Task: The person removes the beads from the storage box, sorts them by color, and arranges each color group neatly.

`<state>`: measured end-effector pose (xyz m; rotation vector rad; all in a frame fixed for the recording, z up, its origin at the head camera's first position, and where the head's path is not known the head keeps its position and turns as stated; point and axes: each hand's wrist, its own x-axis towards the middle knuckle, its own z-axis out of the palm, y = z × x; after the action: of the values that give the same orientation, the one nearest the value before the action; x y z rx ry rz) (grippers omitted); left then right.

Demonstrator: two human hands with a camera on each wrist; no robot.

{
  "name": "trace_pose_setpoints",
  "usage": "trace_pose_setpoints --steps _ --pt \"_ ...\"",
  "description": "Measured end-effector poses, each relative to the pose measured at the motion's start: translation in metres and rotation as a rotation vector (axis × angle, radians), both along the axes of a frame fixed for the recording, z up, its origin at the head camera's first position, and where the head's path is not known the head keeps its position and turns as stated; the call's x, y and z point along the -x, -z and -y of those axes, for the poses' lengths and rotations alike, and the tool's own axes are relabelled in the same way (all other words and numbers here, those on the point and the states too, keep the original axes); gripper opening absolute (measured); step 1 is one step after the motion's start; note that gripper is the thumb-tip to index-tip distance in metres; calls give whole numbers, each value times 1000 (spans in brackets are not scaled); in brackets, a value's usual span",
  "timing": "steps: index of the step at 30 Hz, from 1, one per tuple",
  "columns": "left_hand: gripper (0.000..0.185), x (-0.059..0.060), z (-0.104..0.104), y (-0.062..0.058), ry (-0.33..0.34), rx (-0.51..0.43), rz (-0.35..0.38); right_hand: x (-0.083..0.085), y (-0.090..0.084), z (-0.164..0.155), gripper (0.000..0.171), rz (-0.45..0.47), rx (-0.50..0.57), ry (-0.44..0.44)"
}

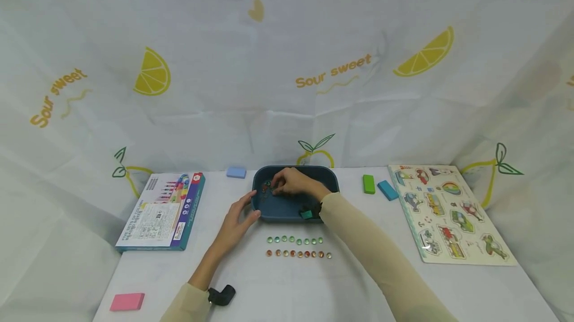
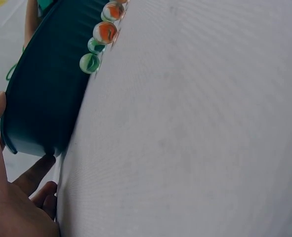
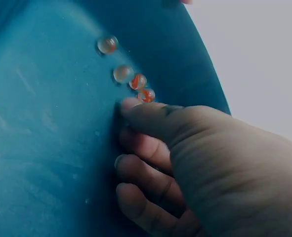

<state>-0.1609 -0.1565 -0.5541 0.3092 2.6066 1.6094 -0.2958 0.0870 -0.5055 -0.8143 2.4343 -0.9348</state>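
Note:
A dark blue tray [image 1: 282, 220] stands at the back middle of the table. My right hand [image 1: 293, 182] reaches into its left part, fingers bent. In the right wrist view, the thumb tip lies right by several clear-and-orange marbles [image 3: 138, 81] on the tray floor, apart from the forefinger, with nothing visible between them. My left hand [image 1: 237, 217] rests against the tray's left end, fingers spread; in the left wrist view its fingertips touch the rim and lower edge. In front of the tray lie a row of green marbles [image 1: 292, 239] and a row of orange marbles [image 1: 293, 253].
A boxed set [image 1: 161, 212] lies at left, a picture puzzle board [image 1: 448, 212] at right. Around them are a light blue block [image 1: 236, 172], a green block [image 1: 368, 184], a blue block [image 1: 387, 190] and a pink block [image 1: 127, 302]. A patterned cloth hangs behind.

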Motion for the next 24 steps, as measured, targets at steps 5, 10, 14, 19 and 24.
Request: trace_pose_setpoints --steps 5,10,14,19,24 --pt "61 1 0 0 6 -5 6 -3 -7 -9 19 52 65 40" --pt "61 0 0 0 -6 0 6 -16 -28 -28 22 45 143 53" --pt "62 0 0 0 -14 15 3 -36 -42 -53 25 27 179 26" --pt "63 0 0 -1 -14 18 1 -67 -50 -88 31 119 235 33" --pt "64 0 0 -1 -3 16 4 -100 -46 -124 31 171 262 47"
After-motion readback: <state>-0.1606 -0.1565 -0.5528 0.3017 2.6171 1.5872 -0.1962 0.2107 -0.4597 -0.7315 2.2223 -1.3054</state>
